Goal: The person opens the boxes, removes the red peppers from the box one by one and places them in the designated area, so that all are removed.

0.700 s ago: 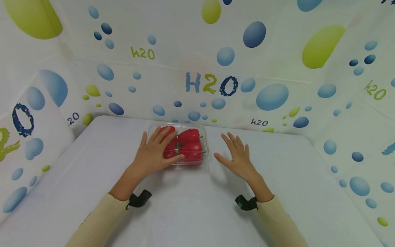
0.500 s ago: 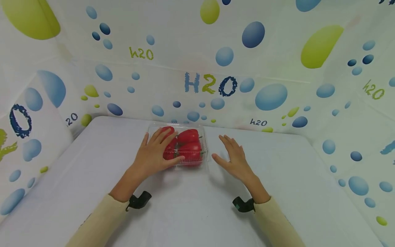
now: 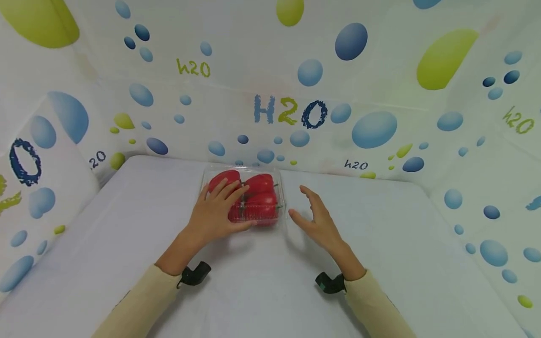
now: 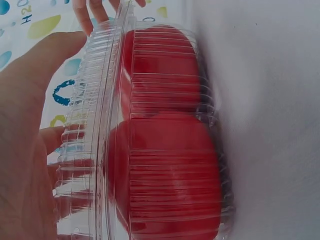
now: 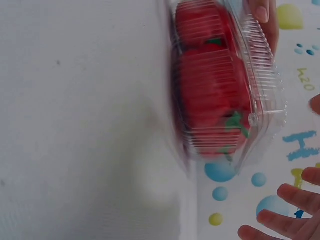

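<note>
Backed by a white sheet [image 3: 236, 84] printed with blue and lime-green droplets, above a smooth white tablecloth [image 3: 253, 291]. Showing a clear, ribbed plastic lidded box [image 3: 245, 170] near the cloth's far edge, packed with glossy red peppers [image 3: 260, 199]. Resting flat, probably for steadiness; apparently lidded to keep the peppers together.

Overlapped at its left side by the bare left hand [image 3: 214, 213], well open with spread fingers, gripping nothing, perhaps placed so to steady the lid. Cannot tell whether touching. Flanked at the right, just apart, by the bare right hand [image 3: 319, 223], half open with gently bent fingers, holding nothing; likely kept there to face the left across the box.

Compared with half a second ago, uncovering more of the back-left pepper, with the left hand drawn nearer the body. Also showing the right hand's fingers more closely lined up. Scarcely changed as to the box's place.
</note>
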Tool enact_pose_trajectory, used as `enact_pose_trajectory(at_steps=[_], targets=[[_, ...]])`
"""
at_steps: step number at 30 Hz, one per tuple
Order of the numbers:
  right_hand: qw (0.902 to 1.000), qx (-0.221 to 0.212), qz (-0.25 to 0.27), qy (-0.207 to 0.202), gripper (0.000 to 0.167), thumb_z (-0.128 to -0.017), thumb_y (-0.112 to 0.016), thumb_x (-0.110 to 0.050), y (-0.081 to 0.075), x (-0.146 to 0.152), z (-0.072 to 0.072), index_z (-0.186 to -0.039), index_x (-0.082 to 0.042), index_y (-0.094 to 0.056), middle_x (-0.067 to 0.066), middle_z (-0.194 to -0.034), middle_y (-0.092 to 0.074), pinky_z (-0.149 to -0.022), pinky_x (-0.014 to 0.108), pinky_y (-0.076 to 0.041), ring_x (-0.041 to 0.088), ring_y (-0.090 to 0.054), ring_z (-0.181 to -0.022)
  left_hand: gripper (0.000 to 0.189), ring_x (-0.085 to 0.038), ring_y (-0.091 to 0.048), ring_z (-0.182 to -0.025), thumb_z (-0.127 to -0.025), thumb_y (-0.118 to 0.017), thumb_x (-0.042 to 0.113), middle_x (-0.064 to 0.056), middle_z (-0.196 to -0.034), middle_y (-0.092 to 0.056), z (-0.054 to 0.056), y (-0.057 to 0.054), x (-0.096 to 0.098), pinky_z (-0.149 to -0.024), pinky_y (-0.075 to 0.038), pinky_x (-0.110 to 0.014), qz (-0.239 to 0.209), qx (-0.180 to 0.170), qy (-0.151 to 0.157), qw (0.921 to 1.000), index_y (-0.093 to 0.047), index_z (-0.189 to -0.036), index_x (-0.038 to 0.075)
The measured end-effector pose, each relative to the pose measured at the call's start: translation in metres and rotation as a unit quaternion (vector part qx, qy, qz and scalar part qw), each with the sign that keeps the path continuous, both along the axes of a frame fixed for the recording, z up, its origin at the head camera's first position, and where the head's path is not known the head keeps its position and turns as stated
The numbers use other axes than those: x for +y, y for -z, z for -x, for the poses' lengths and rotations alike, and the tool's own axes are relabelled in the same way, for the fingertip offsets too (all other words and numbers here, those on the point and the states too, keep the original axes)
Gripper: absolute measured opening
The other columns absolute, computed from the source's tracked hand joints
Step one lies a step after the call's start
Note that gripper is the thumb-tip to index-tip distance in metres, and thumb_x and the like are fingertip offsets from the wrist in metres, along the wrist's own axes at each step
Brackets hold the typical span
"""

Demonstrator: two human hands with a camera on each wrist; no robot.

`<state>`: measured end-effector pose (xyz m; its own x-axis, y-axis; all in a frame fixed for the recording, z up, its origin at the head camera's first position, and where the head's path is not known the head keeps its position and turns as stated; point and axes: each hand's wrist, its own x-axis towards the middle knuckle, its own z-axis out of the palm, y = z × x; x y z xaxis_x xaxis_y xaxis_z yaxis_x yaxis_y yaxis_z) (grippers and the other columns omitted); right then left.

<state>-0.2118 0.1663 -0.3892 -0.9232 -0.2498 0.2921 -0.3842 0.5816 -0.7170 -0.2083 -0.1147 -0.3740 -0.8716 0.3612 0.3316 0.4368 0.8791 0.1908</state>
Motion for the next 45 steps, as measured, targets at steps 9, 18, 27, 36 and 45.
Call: enact_pose_trajectory(at_steps=[9,18,27,36,45], targets=[[0.9998,-0.018,-0.002,-0.010,0.069,-0.090,-0.069,-0.031,0.006,-0.006,-0.001,-0.148,-0.013,-0.036,0.012,-0.149,-0.041,-0.103,0.054,-0.041,0.035,-0.039,-0.134,0.080,-0.038,-0.032,-0.140,-0.074,-0.076,0.054,-0.015,-0.146,-0.046,-0.001,-0.001,0.001,-0.110,-0.022,-0.065,0.026,0.014,0.000,0.9996,-0.053,-0.140,0.015],[0.9989,-0.037,-0.022,-0.015,0.071,-0.088,-0.071,-0.032,0.012,-0.010,-0.004,-0.148,-0.012,-0.037,0.010,-0.148,-0.042,-0.102,0.051,-0.044,0.033,-0.042,-0.133,0.078,-0.038,-0.036,-0.138,-0.074,-0.077,0.050,-0.015,-0.145,-0.047,0.001,0.004,0.001,-0.110,-0.022,-0.066,0.021,0.015,-0.002,0.9997,-0.053,-0.140,0.015],[0.9990,-0.032,-0.017,-0.028,0.068,-0.090,-0.070,-0.027,0.018,-0.012,-0.003,-0.147,-0.008,-0.037,0.014,-0.148,-0.042,-0.098,0.051,-0.046,0.035,-0.046,-0.129,0.077,-0.037,-0.036,-0.138,-0.075,-0.077,0.050,-0.015,-0.145,-0.047,0.001,0.004,0.001,-0.110,-0.022,-0.065,0.025,0.016,-0.004,0.9996,-0.053,-0.140,0.015],[0.9988,-0.040,-0.007,-0.028,0.067,-0.090,-0.070,-0.027,0.020,-0.013,-0.004,-0.146,-0.009,-0.039,0.011,-0.145,-0.045,-0.095,0.051,-0.049,0.033,-0.050,-0.125,0.077,-0.037,-0.038,-0.137,-0.074,-0.079,0.051,-0.015,-0.143,-0.050,0.001,0.002,0.002,-0.110,-0.026,-0.063,0.021,0.016,-0.009,0.9996,-0.055,-0.138,0.014],[0.9988,-0.041,-0.004,-0.024,0.062,-0.091,-0.068,-0.026,0.022,-0.015,-0.004,-0.144,-0.008,-0.041,0.011,-0.142,-0.048,-0.092,0.048,-0.050,0.031,-0.053,-0.121,0.076,-0.037,-0.041,-0.134,-0.072,-0.080,0.052,-0.015,-0.139,-0.054,0.001,0.002,0.003,-0.109,-0.028,-0.062,0.017,0.022,-0.012,0.9995,-0.058,-0.135,0.013]])
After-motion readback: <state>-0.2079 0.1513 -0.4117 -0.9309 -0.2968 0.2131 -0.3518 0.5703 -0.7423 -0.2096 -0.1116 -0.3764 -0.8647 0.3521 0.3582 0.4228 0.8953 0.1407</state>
